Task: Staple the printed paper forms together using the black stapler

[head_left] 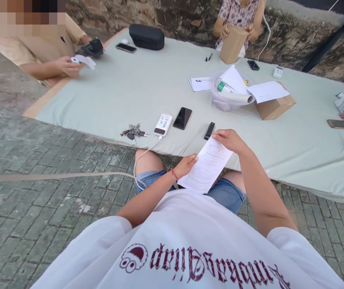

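Observation:
A printed sheet of paper [205,166] is held tilted over my lap, its upper end reaching over the table edge. My left hand [186,165] pinches its left side, thumb on top. At the upper right corner my right hand [228,139] grips the same sheet between thumb and fingers. Just beyond the paper's top lies a small black stapler-like object [209,131]. Left of it rest a black phone [183,118], a white power bank [162,125] with a cable plugged in, and a bunch of keys [134,131].
A plastic basket [220,102] holds papers and a roll; beside it a cardboard box [276,108] carries a sheet. One person at the left holds a dark device [92,48]; another across holds a cardboard box [233,45]. A black case [146,37] lies at the back. A cable [54,176] runs left.

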Available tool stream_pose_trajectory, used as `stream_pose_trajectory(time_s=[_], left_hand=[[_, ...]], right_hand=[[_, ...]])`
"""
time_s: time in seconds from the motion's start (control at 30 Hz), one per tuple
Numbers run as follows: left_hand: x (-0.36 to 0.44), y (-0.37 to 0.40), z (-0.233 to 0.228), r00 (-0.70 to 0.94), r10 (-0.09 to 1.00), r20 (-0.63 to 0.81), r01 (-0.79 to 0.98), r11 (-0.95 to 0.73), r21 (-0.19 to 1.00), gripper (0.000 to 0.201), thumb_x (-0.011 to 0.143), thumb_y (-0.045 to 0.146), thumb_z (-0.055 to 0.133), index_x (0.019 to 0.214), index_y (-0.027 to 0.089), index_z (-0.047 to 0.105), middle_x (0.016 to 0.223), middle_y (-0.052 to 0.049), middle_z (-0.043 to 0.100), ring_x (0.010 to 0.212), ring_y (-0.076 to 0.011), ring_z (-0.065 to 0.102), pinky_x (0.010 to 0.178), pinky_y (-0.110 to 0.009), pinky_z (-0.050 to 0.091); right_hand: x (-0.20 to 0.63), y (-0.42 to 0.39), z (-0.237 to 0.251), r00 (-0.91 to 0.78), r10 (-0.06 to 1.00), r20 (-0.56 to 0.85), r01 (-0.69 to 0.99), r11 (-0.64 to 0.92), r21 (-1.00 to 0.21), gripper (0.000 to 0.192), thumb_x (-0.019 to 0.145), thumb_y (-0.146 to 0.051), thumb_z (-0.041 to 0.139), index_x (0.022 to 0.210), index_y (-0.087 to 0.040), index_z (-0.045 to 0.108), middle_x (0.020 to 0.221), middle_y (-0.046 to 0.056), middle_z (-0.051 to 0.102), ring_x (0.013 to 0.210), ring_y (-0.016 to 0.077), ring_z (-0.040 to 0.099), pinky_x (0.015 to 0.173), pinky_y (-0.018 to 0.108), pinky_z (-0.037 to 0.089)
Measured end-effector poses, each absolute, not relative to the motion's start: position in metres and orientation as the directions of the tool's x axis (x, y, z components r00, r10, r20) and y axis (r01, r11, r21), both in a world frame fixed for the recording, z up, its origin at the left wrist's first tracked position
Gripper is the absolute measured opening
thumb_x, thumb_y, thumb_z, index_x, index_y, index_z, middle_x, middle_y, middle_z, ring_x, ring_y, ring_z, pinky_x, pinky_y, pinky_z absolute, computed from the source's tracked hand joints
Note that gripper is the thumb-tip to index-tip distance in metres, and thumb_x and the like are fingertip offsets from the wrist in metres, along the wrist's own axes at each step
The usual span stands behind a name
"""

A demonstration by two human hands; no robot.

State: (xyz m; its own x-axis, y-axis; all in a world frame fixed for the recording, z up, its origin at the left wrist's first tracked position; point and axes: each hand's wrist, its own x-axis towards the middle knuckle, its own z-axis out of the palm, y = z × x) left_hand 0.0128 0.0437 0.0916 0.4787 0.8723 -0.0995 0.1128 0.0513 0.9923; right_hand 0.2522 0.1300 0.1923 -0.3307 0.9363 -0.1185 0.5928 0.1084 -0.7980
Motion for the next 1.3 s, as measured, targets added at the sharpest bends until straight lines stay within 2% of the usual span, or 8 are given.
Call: stream_pose_trajectory(time_s=[0.17,0.27,0.4,0.5,0.63,0.87,1.1,1.3], left_hand=[[0.016,0.043,0.089,0.418,0.901,-0.116,0.079,0.091,0.993,0.048,0.095,0.066,0.050,0.085,0.020,0.059,0.077,-0.002,0.060,0.074,-0.0183,0.052,0.073,-0.031,0.045],[0.014,0.039,0.084,0.372,0.919,-0.130,0.131,0.087,0.988,0.042,0.097,0.061,0.051,0.087,0.021,0.060,0.077,-0.001,0.060,0.075,-0.0183,0.052,0.074,-0.031,0.044],[0.008,0.032,0.076,0.323,0.940,-0.115,0.228,0.041,0.973,0.038,0.099,0.055,0.049,0.087,0.020,0.061,0.076,0.000,0.060,0.075,-0.0184,0.053,0.076,-0.031,0.045],[0.003,0.028,0.074,0.371,0.921,-0.119,0.208,0.042,0.977,0.040,0.099,0.056,0.048,0.087,0.020,0.062,0.078,-0.001,0.061,0.076,-0.0186,0.055,0.078,-0.031,0.046],[-0.003,0.027,0.073,0.396,0.901,-0.177,0.118,0.141,0.983,0.043,0.095,0.061,0.054,0.087,0.019,0.062,0.078,-0.001,0.062,0.076,-0.0185,0.055,0.077,-0.032,0.047],[-0.007,0.027,0.052,0.258,0.870,-0.420,-0.138,0.463,0.875,0.042,0.083,0.058,0.071,0.091,0.017,0.063,0.086,-0.003,0.070,0.082,-0.0201,0.062,0.083,-0.036,0.050],[-0.010,0.034,0.030,0.173,0.814,-0.555,-0.167,0.579,0.798,0.024,0.084,0.040,0.072,0.087,0.018,0.062,0.085,-0.003,0.071,0.082,-0.0194,0.065,0.085,-0.036,0.052],[-0.013,0.041,0.023,0.129,0.784,-0.607,-0.132,0.620,0.773,0.017,0.087,0.033,0.069,0.086,0.017,0.064,0.083,-0.005,0.071,0.079,-0.0194,0.067,0.082,-0.036,0.053]], right_hand=[[0.244,0.129,0.186,-0.188,0.967,-0.174,0.537,-0.048,-0.842,0.030,0.082,-0.046,0.063,0.077,-0.018,0.071,0.072,0.002,0.064,0.070,0.0165,0.056,0.066,0.029,0.043],[0.243,0.130,0.181,-0.126,0.974,-0.187,0.473,-0.106,-0.875,0.029,0.079,-0.046,0.064,0.073,-0.018,0.068,0.071,0.002,0.061,0.069,0.0160,0.053,0.065,0.029,0.041],[0.246,0.132,0.178,-0.099,0.976,-0.195,0.494,-0.122,-0.861,0.030,0.080,-0.047,0.065,0.072,-0.018,0.066,0.068,0.001,0.058,0.068,0.0156,0.052,0.063,0.029,0.040],[0.256,0.132,0.175,-0.153,0.966,-0.209,0.557,-0.090,-0.826,0.031,0.082,-0.049,0.065,0.077,-0.019,0.070,0.071,0.001,0.063,0.071,0.0171,0.055,0.065,0.029,0.042],[0.289,0.128,0.165,-0.257,0.920,-0.296,0.565,-0.105,-0.818,0.036,0.086,-0.054,0.065,0.087,-0.020,0.076,0.084,0.002,0.072,0.081,0.0194,0.062,0.073,0.030,0.047],[0.334,0.120,0.111,-0.205,0.913,-0.353,0.507,-0.209,-0.836,0.036,0.078,-0.054,0.073,0.091,-0.021,0.079,0.095,0.003,0.077,0.090,0.0211,0.065,0.086,0.033,0.048],[0.309,0.135,0.071,-0.023,0.924,-0.381,0.460,-0.329,-0.825,0.034,0.071,-0.051,0.074,0.078,-0.018,0.073,0.073,0.001,0.068,0.069,0.0150,0.055,0.070,0.030,0.045],[0.298,0.152,0.061,0.031,0.883,-0.469,0.468,-0.427,-0.774,0.024,0.072,-0.041,0.073,0.070,-0.018,0.069,0.065,0.000,0.062,0.065,0.0134,0.053,0.061,0.027,0.043]])
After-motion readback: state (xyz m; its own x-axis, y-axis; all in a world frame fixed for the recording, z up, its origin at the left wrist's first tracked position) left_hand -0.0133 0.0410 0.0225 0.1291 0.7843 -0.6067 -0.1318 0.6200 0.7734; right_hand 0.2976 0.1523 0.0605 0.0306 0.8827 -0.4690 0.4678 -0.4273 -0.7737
